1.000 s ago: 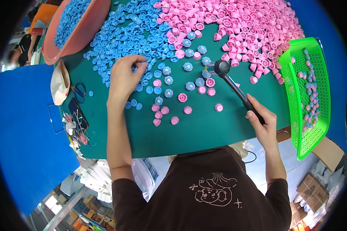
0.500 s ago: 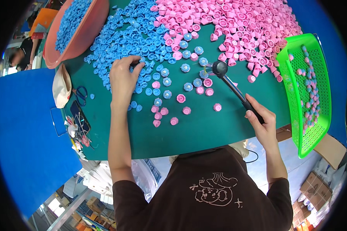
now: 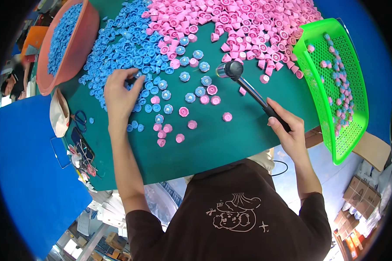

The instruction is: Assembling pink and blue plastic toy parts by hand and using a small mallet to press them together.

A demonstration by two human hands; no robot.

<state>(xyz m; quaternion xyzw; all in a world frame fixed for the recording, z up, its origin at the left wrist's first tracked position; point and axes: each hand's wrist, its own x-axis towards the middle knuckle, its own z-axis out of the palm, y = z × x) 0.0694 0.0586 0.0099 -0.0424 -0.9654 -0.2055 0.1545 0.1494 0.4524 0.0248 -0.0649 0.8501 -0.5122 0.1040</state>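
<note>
Over the near edge of the blue cap pile, my left hand [image 3: 121, 93] has its thumb and forefinger curled together at a small blue cap [image 3: 138, 75]. My right hand [image 3: 288, 126] is wrapped round the black grip of a mallet [image 3: 253, 93]. The mallet's head, black on one face and pale and see-through on the other, hangs above the green table right of the loose pieces. Between the hands lie several blue flower-shaped pieces [image 3: 190, 97] with pale centres and several pink cup-shaped pieces [image 3: 192, 124].
Large heaps of blue caps [image 3: 117, 48] and pink cups [image 3: 248, 26] cover the far side. A pink basin [image 3: 90, 35] stands far left, a green basket [image 3: 329, 126] of joined pieces at right. Scissors [image 3: 80, 119], a cloth pouch [image 3: 59, 112] and a phone [image 3: 82, 143] lie left.
The view has shifted, so the table's contents appear further left and slightly higher. My left hand stays at the blue caps; my right hand still holds the mallet over the table.
</note>
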